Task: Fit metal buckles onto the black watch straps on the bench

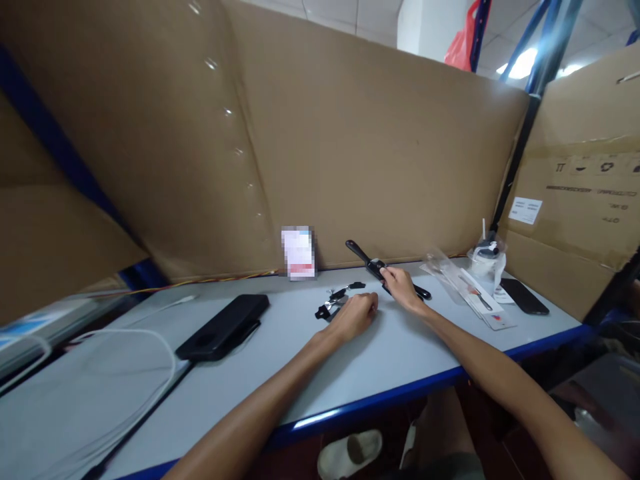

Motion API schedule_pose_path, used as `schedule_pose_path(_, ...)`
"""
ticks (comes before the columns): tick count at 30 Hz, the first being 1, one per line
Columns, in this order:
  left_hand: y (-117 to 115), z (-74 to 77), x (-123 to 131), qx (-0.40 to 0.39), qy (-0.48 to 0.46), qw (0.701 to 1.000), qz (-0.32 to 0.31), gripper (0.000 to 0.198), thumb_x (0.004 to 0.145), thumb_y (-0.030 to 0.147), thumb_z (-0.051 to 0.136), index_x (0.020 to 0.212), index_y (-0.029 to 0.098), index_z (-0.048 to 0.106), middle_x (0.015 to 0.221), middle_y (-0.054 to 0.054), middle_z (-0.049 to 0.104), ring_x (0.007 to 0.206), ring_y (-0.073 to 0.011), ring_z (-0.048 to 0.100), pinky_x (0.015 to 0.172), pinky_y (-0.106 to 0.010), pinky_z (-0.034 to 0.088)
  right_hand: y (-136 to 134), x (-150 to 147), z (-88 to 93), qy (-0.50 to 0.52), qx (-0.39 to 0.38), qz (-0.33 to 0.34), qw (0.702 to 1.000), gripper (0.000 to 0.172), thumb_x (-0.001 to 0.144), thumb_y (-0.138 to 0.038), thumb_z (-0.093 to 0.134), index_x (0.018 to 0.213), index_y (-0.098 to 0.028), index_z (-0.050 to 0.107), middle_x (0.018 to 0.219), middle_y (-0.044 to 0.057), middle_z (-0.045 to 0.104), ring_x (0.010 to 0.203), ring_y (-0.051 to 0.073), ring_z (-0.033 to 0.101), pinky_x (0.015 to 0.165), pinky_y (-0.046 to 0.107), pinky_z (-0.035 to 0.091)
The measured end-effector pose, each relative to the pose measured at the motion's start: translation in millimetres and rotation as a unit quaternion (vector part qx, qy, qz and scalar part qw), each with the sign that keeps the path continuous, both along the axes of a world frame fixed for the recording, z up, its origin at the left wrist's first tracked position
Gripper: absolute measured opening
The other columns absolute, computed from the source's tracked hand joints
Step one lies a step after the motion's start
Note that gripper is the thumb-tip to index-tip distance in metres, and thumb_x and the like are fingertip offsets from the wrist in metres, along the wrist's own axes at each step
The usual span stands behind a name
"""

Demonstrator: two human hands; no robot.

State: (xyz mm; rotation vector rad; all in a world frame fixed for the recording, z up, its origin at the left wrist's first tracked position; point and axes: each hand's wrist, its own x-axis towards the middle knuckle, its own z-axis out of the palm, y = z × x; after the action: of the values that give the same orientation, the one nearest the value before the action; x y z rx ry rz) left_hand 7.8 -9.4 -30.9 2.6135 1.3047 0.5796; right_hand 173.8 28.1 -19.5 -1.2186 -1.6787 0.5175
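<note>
My right hand (pixel 401 288) is closed around the middle of a black two-handled tool (pixel 359 251), which looks like a spokeshave. One handle points up and left toward the cardboard; the other end shows past my wrist. My left hand (pixel 356 315) rests on the table with its fingers curled, and whatever they may hold is hidden. Just behind and left of it lies a smaller item with black ends and silver metal parts (pixel 340 295), partly covered by that hand.
A black power bank or phone-like block (pixel 225 327) and a white cable (pixel 170 347) lie left. A pixelated card (pixel 299 253) leans on the cardboard wall (pixel 380 147). At right are clear packaging (pixel 473 290), a lidded cup (pixel 484 257) and a black phone (pixel 524 296).
</note>
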Motion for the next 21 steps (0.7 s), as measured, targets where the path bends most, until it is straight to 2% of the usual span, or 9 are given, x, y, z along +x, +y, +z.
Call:
schedule_pose_path(4, -3.0, 4.7, -6.9, -0.002, -0.027, 1.000, 0.008, 0.015, 0.078, 0.008, 0.057, 0.085, 0.019, 0.064, 0.078, -0.005, 0.068, 0.074, -0.0198, 0.061, 0.066, -0.028, 0.036, 2.4, 2.6, -2.0, -0.018, -0.020, -0.007, 1.000, 0.038, 0.096, -0.039, 0.043, 0.067, -0.019, 0.056, 0.065, 0.003, 0.064, 0.067, 0.018, 0.061, 0.063, 0.024, 0.039)
schedule_pose_path(7, -5.5, 11.3, -11.1, 0.004, -0.092, 0.996, 0.016, 0.012, 0.079, 0.009, 0.057, 0.082, 0.019, 0.062, 0.073, -0.002, 0.066, 0.069, -0.0171, 0.059, 0.065, -0.026, 0.037, 1.8, 1.3, -2.3, -0.026, -0.024, -0.010, 0.999, 0.040, 0.097, -0.038, 0.043, 0.065, -0.019, 0.057, 0.065, 0.004, 0.065, 0.066, 0.017, 0.060, 0.062, 0.024, 0.038)
schedule_pose_path(12, -1.8, 19.8, -16.7, 0.023, -0.204, 0.977, 0.048, 0.016, 0.084, 0.013, 0.054, 0.093, 0.019, 0.066, 0.075, -0.001, 0.070, 0.067, -0.0150, 0.060, 0.067, -0.024, 0.041, -4.7, -3.9, -0.1, -0.053, -0.034, -0.002, 0.998, 0.039, 0.097, -0.032, 0.046, 0.065, -0.017, 0.061, 0.066, 0.004, 0.067, 0.065, 0.016, 0.060, 0.062, 0.024, 0.036)
schedule_pose_path(16, 3.5, 19.5, -22.4, 0.033, -0.150, 0.985, 0.082, 0.022, 0.085, 0.012, 0.050, 0.088, 0.018, 0.070, 0.080, -0.005, 0.073, 0.072, -0.0181, 0.063, 0.070, -0.027, 0.043, -8.1, -6.4, 0.9, -0.069, -0.049, 0.000, 0.996, 0.039, 0.098, -0.028, 0.047, 0.064, -0.016, 0.063, 0.065, 0.004, 0.068, 0.063, 0.015, 0.059, 0.061, 0.024, 0.035)
schedule_pose_path(21, 8.2, 18.5, -34.2, 0.051, -0.073, 0.988, 0.127, 0.031, 0.085, 0.009, 0.048, 0.104, 0.017, 0.071, 0.097, -0.010, 0.075, 0.086, -0.0228, 0.067, 0.077, -0.030, 0.046, -6.4, -3.9, 1.6, -0.063, -0.060, -0.016, 0.996, 0.040, 0.097, -0.029, 0.047, 0.063, -0.016, 0.064, 0.064, 0.004, 0.067, 0.062, 0.015, 0.057, 0.062, 0.024, 0.035)
